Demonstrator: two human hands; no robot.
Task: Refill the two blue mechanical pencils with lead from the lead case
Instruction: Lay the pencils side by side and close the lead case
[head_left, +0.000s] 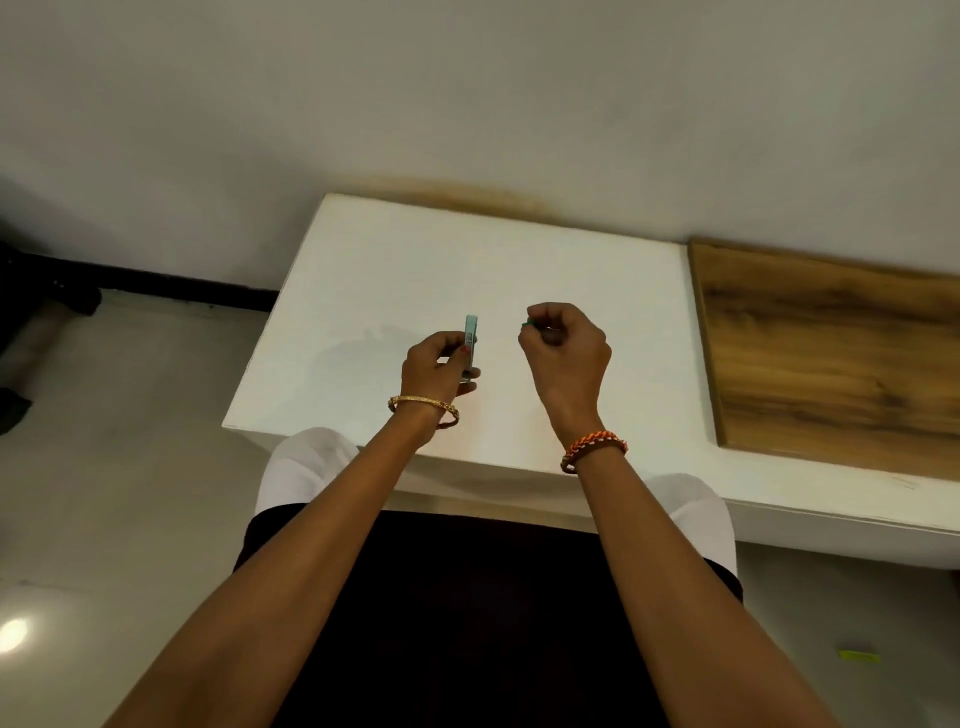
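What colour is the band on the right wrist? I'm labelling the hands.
Orange and white braid, clearest in the head view.

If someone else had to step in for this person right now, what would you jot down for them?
Left hand: holds the lead case upright above the white table.
Right hand: closed in a fist around a small green piece, possibly the case's cap; too small to tell.
Pencils: neither blue pencil is in view.
Done: case picked up, perhaps opened.
Left: find both pencils and load lead into each.
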